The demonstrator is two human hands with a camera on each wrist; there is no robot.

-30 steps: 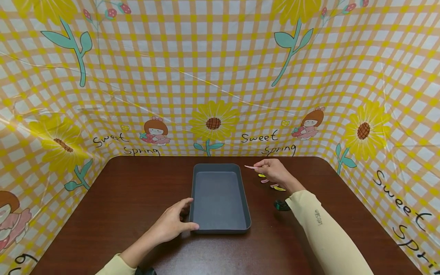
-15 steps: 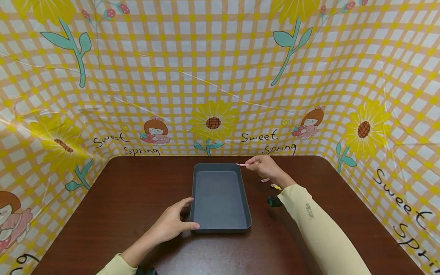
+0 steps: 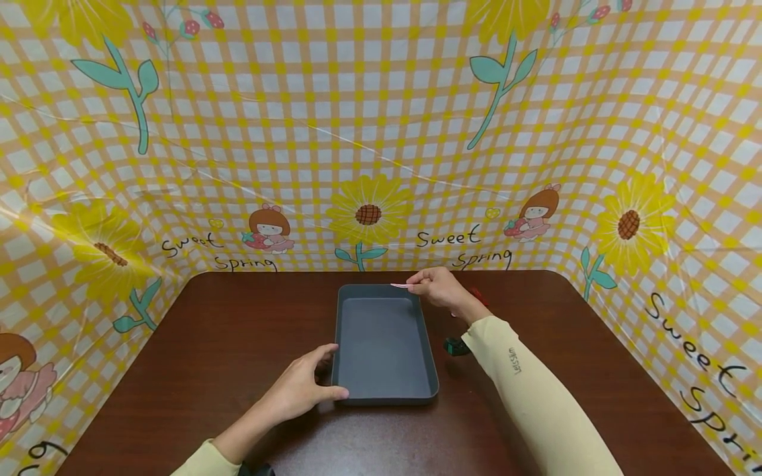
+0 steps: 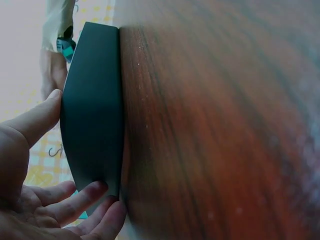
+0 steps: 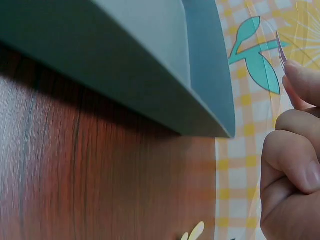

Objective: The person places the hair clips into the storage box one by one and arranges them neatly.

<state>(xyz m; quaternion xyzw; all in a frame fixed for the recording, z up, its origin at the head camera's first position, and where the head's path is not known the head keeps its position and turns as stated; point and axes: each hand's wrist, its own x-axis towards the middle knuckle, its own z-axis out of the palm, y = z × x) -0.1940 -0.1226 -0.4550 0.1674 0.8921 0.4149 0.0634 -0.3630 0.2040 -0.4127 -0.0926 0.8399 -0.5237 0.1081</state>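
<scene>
In the head view my right hand [image 3: 440, 289] pinches a thin, curved pink piece [image 3: 400, 285] between thumb and fingertips, over the far right corner of a grey rectangular tray [image 3: 383, 350]. The right wrist view shows the pink piece [image 5: 281, 50] edge-on, its other fingers curled into the palm. My left hand [image 3: 300, 385] rests at the tray's near left side. Its thumb touches the rim and its spread fingers lie against the outer wall, as the left wrist view shows on the tray wall [image 4: 95, 110]. Nothing lies inside the tray.
Pale yellow petal-shaped pieces [image 5: 196, 231] lie on the brown table [image 3: 250, 317] right of the tray, mostly hidden by the right hand in the head view. Something red [image 3: 478, 297] shows behind the right wrist. A patterned cloth [image 3: 369, 132] surrounds the table's back and sides.
My right hand has moved left with the pink piece, from beside the tray to above its far right corner. The left hand stays at the tray.
</scene>
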